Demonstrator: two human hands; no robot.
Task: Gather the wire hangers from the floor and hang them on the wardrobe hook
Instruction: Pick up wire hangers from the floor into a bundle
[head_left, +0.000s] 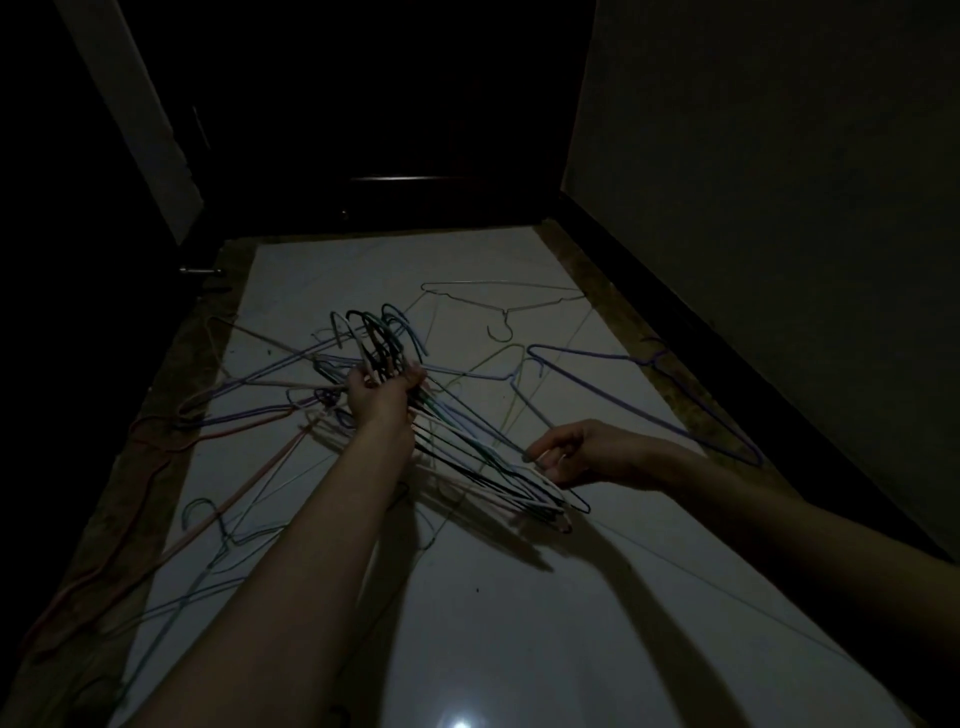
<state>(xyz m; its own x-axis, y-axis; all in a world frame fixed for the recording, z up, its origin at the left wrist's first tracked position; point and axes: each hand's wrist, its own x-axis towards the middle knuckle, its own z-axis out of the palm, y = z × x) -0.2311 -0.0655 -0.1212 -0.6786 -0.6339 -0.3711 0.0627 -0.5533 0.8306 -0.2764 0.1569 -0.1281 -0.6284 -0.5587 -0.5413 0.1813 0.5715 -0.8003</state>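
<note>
Dim pale floor (519, 597) strewn with loose hangers (501, 299): above it, left hand (382, 389) grips a bundle (467, 452) by its hooks while right hand (576, 454) pinches its lower wires, likely aligning them.

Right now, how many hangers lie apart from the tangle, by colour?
White wire hanger: 1
Purple wire hanger: 1
Total: 2
The bunch of wire hangers in the left hand and the floor tangle are too dim to count.
</note>
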